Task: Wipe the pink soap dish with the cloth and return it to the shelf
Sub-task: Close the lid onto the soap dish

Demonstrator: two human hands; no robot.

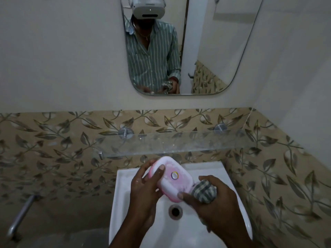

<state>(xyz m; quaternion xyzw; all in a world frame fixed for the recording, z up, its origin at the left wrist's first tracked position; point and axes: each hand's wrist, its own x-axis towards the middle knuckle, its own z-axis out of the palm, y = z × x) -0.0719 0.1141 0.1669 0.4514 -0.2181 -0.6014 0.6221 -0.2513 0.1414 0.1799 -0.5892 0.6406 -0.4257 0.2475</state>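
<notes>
A wall (53, 51) in pale paint is seen far above both hands, and a band of leaf-patterned tiles (53, 140) runs across it just above hand level. A mirror (179, 42) is hung high above the hands; a person in a striped shirt and a headset is reflected in it, with the hands and the cloth dimly repeated at its lower edge. A white sink (125, 203) is placed directly beneath the hands, and its drain (175, 211) is seen just below them, between the two wrists. A glass shelf (170, 144) is fixed on two metal pegs just above and beyond the hands; it is seen bare where the tiles show through. A metal pipe (21, 215) is visible well to the left of the left hand.

The dish (174, 178) is held over the sink, below the shelf and apart from it, tilted with its closed lid facing up. It is gripped by the left hand (143, 192) at its left end: the thumb is laid across the lid and the fingers are curled round the far edge. The cloth (204, 191), checked in grey and white, is bunched in the right hand (215, 203), whose fingers are curled round it. The cloth is pressed against the right end of the dish, and the right forefinger is laid along the dish's near edge.
</notes>
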